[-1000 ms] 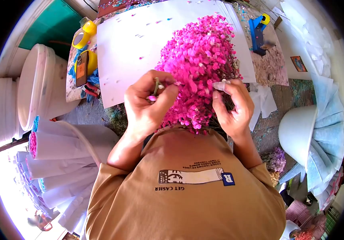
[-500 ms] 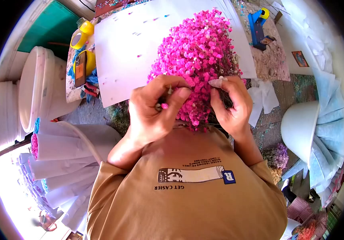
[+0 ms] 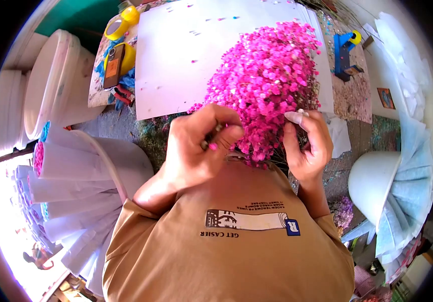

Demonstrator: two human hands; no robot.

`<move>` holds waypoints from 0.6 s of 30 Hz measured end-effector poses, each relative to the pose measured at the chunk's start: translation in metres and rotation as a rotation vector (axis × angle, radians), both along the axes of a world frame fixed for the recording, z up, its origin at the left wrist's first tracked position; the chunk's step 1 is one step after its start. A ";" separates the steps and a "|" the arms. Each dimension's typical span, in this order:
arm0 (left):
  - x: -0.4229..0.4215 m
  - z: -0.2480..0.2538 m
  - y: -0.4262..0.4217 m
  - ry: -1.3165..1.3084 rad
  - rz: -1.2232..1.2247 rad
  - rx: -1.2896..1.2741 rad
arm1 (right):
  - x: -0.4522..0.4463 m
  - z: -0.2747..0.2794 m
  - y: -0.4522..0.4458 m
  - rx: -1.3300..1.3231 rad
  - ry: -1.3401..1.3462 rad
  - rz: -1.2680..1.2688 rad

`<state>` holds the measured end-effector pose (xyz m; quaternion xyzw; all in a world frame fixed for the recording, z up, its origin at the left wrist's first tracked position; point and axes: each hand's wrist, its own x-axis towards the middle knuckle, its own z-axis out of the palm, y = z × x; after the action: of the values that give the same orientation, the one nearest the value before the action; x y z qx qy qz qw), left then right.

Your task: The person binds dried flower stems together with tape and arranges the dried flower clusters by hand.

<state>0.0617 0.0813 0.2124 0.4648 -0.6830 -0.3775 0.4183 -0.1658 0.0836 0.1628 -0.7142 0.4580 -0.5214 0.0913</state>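
A full bunch of bright pink baby's breath (image 3: 272, 70) rises in front of my chest, its stems mostly hidden. At its left side my left hand (image 3: 199, 143) is closed, with small pink and pale flower bits (image 3: 212, 146) showing between the curled fingers. My right hand (image 3: 309, 143) touches the bunch's right edge, thumb and forefinger drawn close in a pinch. Something pale covers that forefinger's tip. What lies between the right fingertips is too small to make out.
A white sheet (image 3: 176, 60) with scattered petals covers the table. Yellow tape rolls (image 3: 116, 29) and a phone (image 3: 114, 65) lie at left, a blue tape dispenser (image 3: 344, 55) at right. Buckets of wrapped bunches stand on both sides: a left bucket (image 3: 121, 156) and a white right bucket (image 3: 372, 183).
The view has turned slightly, so the table, bunch and my hands appear shifted right. Both hands keep nearly the same closed poses at the flowers.
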 end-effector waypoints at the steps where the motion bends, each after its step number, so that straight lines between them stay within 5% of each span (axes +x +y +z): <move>1: 0.007 -0.006 -0.004 0.023 0.007 0.038 | 0.001 0.000 0.001 0.003 -0.001 0.015; 10: 0.001 -0.039 -0.047 -0.226 0.152 -0.156 | 0.027 0.020 0.004 0.074 0.089 0.196; 16: 0.017 -0.029 -0.035 0.293 0.272 0.077 | 0.031 0.021 -0.016 -0.030 0.269 0.139; 18: 0.034 -0.023 -0.029 0.162 0.151 0.092 | 0.029 0.020 -0.017 0.006 0.283 0.130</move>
<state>0.0956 0.0523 0.1892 0.5017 -0.5920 -0.4121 0.4775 -0.1372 0.0670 0.1824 -0.8084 0.4205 -0.4072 0.0617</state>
